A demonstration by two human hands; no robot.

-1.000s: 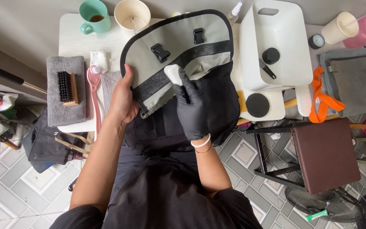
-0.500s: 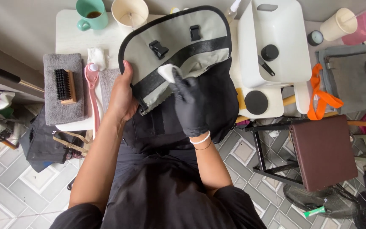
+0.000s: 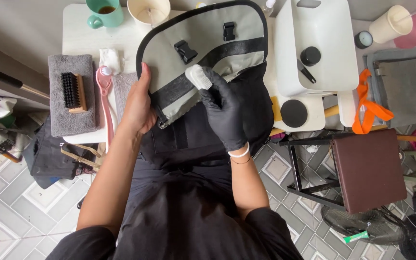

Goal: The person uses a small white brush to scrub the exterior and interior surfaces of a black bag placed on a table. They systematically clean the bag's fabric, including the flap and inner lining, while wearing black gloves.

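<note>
On the white table [image 3: 80, 43] above a tiled floor, the bare left hand [image 3: 138, 103] gripped the bag flap [image 3: 203, 43] at its 8 o'clock edge while the gloved right hand [image 3: 225, 108] clasped a white brush [image 3: 198, 77] against it; a loosened grip risked the flap slipping toward the cup [image 3: 149, 10] at 12 o'clock.
</note>
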